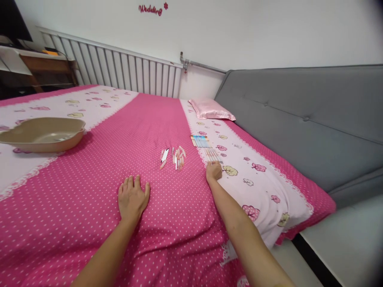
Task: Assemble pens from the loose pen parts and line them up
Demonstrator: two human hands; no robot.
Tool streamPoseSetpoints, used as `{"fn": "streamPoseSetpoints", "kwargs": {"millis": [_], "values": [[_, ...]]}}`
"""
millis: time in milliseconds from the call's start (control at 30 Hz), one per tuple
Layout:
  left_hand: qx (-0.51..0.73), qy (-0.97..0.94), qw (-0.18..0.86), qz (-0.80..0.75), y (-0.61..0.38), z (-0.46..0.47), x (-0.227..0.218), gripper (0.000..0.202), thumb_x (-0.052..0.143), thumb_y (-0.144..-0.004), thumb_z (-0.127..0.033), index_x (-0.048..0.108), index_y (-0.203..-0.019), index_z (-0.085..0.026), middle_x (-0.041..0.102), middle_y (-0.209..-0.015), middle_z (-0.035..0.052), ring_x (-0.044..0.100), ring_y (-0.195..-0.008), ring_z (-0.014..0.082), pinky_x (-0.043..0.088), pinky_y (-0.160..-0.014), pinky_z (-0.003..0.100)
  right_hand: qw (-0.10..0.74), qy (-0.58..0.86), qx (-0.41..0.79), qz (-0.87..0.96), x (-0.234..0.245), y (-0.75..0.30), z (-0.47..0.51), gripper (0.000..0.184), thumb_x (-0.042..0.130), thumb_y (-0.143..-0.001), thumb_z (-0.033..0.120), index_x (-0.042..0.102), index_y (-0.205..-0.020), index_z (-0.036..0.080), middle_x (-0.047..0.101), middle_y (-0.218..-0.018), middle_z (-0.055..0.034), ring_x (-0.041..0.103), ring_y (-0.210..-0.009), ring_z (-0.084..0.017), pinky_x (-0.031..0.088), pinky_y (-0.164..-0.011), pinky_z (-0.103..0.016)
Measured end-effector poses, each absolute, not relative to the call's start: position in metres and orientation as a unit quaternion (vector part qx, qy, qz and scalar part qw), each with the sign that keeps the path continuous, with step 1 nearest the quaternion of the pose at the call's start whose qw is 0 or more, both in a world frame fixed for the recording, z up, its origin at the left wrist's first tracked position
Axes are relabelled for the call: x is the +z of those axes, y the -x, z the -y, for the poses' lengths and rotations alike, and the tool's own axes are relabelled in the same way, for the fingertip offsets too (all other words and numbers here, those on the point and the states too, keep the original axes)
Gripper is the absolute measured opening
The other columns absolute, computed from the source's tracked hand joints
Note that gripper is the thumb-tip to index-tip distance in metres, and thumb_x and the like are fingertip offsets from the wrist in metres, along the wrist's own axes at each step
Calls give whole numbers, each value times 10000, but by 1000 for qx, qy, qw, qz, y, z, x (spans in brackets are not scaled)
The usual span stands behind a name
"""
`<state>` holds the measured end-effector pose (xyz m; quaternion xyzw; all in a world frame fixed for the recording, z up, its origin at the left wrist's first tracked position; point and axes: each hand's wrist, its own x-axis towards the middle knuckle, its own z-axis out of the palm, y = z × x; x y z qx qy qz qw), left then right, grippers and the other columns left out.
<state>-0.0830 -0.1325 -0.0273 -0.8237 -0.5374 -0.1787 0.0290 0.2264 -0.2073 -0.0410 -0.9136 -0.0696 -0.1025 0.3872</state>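
My left hand (132, 198) lies flat on the pink dotted bedsheet (89, 191), fingers stretched out, holding nothing. My right hand (214, 171) reaches forward with its fingers curled at the near end of a row of pens (213, 155); its fingertips touch them, but whether it grips one is hidden. A second row of coloured pens (200, 141) lies just beyond. A loose pile of pens and caps (173, 156) sits between my two hands, a little further away.
A tan shallow basin (44, 134) rests on the bed at the left. A pink pillow (211, 109) lies by the grey padded headboard (305, 115). A white radiator (119, 69) lines the far wall. The bed's edge drops off at the lower right.
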Motion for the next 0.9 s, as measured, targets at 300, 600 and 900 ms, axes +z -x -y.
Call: {"fn": "streamPoseSetpoints", "kwargs": {"millis": [300,600,900], "values": [[-175,825,40,535,84,132,-29,621,261,-887,-456,457,-1330,-66,476,-1351,189,397,-1263,310,273,-1054,431,389,914,-96,68,-42,-223,210,221,538,-802,390,568,-925,210,664,-891,-97,613,-791,-235,404,-645,-312],[-181,824,37,536,86,135,-29,607,273,-891,-449,460,-1326,-68,482,-1348,182,395,-1268,296,258,-1065,420,390,913,-92,72,-43,-220,214,181,514,-799,360,576,-887,214,661,-811,-93,613,-765,-243,405,-622,-308],[-197,818,20,540,87,137,-33,587,306,-889,-430,475,-1316,-64,474,-1357,191,388,-1279,298,247,-1074,420,404,901,-102,123,-51,-215,239,259,580,-769,314,538,-992,189,669,-895,-82,608,-853,-235,413,-715,-304]]}}
